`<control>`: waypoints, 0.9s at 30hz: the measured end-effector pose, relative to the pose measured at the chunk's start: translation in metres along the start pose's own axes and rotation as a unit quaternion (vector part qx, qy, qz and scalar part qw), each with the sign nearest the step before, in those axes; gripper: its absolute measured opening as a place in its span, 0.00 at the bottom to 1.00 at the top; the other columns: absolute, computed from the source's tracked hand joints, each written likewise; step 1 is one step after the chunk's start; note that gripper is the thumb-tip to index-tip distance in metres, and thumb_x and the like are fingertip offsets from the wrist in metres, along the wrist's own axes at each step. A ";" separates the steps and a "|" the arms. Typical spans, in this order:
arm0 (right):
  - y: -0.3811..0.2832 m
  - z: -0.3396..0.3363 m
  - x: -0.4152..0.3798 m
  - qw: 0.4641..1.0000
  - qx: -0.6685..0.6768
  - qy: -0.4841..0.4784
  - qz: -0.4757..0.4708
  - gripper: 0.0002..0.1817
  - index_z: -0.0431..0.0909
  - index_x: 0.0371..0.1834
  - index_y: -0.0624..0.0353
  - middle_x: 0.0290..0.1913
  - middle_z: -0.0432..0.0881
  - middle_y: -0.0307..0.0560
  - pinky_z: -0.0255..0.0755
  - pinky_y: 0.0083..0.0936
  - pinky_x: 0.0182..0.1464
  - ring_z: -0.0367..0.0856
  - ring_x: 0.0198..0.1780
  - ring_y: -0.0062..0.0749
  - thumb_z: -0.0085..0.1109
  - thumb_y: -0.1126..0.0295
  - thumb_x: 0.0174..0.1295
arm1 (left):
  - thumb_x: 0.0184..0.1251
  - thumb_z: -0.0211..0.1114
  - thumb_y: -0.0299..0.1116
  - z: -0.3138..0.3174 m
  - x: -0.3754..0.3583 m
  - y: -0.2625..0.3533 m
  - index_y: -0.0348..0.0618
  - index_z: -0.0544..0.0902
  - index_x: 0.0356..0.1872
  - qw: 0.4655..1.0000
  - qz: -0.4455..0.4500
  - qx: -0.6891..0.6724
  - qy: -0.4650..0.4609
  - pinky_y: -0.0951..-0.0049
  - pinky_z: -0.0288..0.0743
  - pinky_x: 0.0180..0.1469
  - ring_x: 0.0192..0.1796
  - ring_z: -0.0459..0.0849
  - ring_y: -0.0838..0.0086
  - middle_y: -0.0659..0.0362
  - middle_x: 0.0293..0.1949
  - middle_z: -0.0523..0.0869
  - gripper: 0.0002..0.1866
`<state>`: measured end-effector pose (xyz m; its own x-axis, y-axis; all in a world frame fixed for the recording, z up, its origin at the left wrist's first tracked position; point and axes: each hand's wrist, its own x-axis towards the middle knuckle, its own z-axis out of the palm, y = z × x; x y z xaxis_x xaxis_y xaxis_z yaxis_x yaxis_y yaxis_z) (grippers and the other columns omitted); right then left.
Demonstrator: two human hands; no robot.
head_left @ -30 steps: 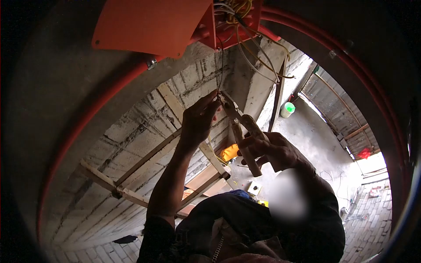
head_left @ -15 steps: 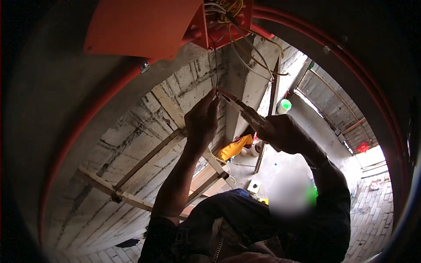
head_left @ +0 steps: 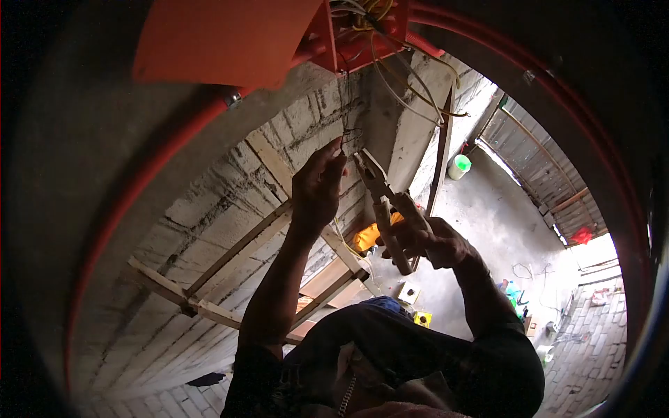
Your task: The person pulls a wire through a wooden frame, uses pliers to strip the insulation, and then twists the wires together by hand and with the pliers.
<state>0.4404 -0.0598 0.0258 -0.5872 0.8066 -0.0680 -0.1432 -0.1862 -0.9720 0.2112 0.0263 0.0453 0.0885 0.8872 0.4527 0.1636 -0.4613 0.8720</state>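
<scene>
My left hand (head_left: 318, 184) is raised near the middle, its thumb and fingertips pinched on a thin dark wire (head_left: 348, 104) that hangs from the red box (head_left: 362, 50). Just above the fingertips the wire is bent into a small loop. To the right, my right hand (head_left: 428, 240) holds a pair of pliers (head_left: 377, 182) by the handles, which are spread apart. The jaws point up and left, close to the wire but apart from it. White and yellow wires (head_left: 411, 83) dangle from the box above the pliers.
An orange-red panel (head_left: 223, 42) hangs at the top left beside red conduit (head_left: 150, 167). A wooden frame (head_left: 240, 247) leans by the block wall. Below are a bucket (head_left: 459, 166), a yellow-orange cloth (head_left: 369, 237) and scattered items on the floor.
The pliers have moved off the wire, down and right, and their handles have spread. A bent loop now shows in the wire. The blurred round shape at the lower right is gone.
</scene>
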 end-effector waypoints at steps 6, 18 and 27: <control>0.019 0.004 -0.006 0.981 0.179 -0.055 -0.043 0.34 0.72 0.51 0.67 0.48 0.78 0.58 0.78 0.37 0.46 0.82 0.43 0.43 0.51 0.42 0.60 | 0.69 0.55 0.43 -0.006 0.010 0.009 0.41 0.74 0.56 0.989 -0.069 -0.094 -0.086 0.81 0.63 0.25 0.21 0.66 0.84 0.66 0.21 0.71 0.21; 0.057 0.024 -0.015 0.990 -0.139 0.015 -0.026 0.22 0.75 0.38 0.66 0.24 0.76 0.47 0.70 0.26 0.31 0.77 0.30 0.26 0.52 0.53 0.64 | 0.72 0.50 0.43 -0.006 0.016 0.016 0.44 0.76 0.57 0.988 -0.110 -0.042 -0.100 0.78 0.66 0.30 0.24 0.71 0.83 0.64 0.22 0.75 0.20; 0.093 0.056 -0.030 0.996 0.074 0.009 0.056 0.27 0.73 0.43 0.69 0.38 0.80 0.48 0.72 0.26 0.41 0.79 0.39 0.31 0.61 0.51 0.57 | 0.70 0.54 0.39 -0.009 0.012 0.014 0.37 0.76 0.54 0.990 -0.089 -0.061 -0.094 0.74 0.76 0.37 0.28 0.81 0.77 0.59 0.30 0.83 0.19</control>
<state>0.4002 -0.1332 -0.0494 -0.5922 0.7855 -0.1795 -0.1936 -0.3549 -0.9146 0.2059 0.0311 0.0644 0.2524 0.9329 0.2571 0.0741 -0.2835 0.9561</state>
